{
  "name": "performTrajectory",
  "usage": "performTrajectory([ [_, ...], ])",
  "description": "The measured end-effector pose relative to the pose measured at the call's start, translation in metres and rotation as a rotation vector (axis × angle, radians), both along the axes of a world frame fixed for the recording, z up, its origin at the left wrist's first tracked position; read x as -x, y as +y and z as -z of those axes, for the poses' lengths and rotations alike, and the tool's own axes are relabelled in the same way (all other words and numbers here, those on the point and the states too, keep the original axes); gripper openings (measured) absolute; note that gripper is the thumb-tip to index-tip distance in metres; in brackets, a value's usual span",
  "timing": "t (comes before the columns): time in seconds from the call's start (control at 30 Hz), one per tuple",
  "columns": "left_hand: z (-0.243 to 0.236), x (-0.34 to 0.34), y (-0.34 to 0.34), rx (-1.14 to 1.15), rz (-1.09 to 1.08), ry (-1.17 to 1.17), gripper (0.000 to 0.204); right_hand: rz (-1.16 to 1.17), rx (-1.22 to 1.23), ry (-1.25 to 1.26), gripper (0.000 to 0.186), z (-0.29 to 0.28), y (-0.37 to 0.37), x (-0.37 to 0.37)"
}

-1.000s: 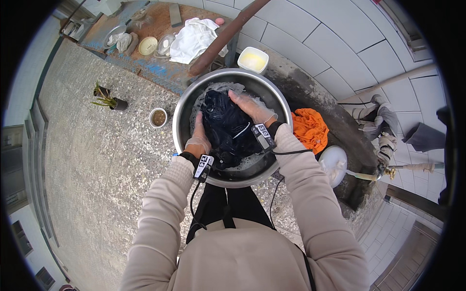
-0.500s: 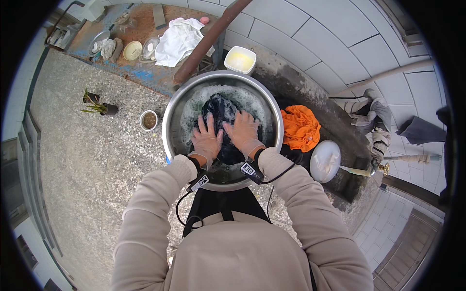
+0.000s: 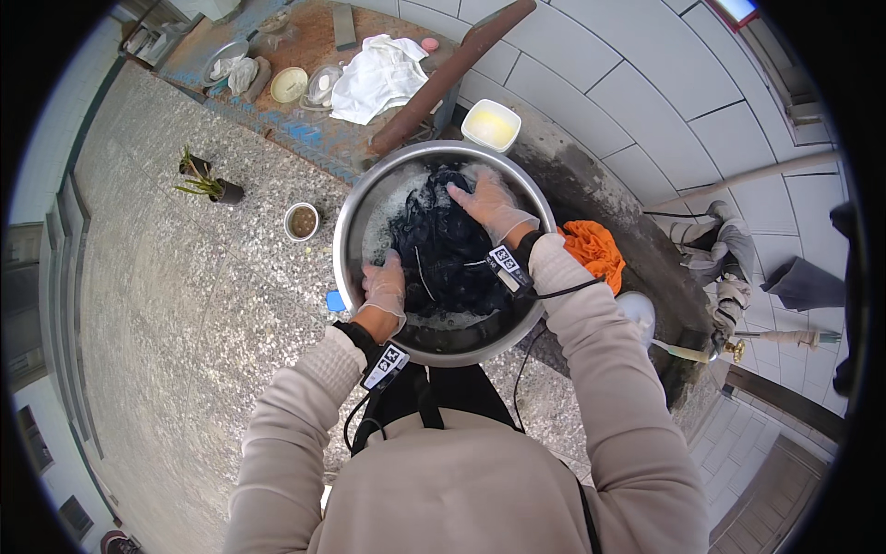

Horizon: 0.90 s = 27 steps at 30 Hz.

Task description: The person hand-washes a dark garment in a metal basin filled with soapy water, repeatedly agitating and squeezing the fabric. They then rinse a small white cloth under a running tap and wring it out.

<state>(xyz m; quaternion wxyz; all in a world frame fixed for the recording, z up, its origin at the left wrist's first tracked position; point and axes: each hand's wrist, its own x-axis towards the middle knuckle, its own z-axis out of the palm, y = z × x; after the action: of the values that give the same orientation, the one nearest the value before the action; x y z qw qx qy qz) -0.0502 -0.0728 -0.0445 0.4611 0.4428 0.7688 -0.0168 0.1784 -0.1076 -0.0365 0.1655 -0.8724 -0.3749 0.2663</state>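
A wide steel basin (image 3: pixel 342 242) holds soapy water and a soaked dark navy garment (image 3: pixel 443 235) with thin white lines on it. My left hand (image 3: pixel 386 288), in a clear plastic glove, is at the garment's left edge inside the basin. Its thumb stands apart from the fingers, whose tips are partly hidden at the water. Over the far right part of the garment lies my right hand (image 3: pixel 494 205), gloved the same way, thumb stretched leftward. Suds partly cover its fingertips. Both hands look open. White foam (image 3: pixel 378 208) floats around the cloth.
An orange cloth (image 3: pixel 593 256) and a whitish round lid-like thing (image 3: pixel 637 314) lie right of the basin. Behind it stands a square white tub (image 3: pixel 492 126) with yellowish contents. A rusty pipe (image 3: pixel 452 78) slants over a worn board (image 3: pixel 305 55). A small cup (image 3: pixel 302 222) and potted plants (image 3: pixel 221 190) stand left.
My hands have parted from the middle of the garment: the left came nearer at the left side, the right went to the far right. The bunched garment now lies spread wider.
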Motion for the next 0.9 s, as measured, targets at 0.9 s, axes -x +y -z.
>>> performTrajectory([
  [0.9, -0.061, -0.027, 0.001, -0.728, 1.540, 0.017, 0.089, 0.314, -0.365, -0.108, 0.074, -0.035, -0.046, 0.094],
])
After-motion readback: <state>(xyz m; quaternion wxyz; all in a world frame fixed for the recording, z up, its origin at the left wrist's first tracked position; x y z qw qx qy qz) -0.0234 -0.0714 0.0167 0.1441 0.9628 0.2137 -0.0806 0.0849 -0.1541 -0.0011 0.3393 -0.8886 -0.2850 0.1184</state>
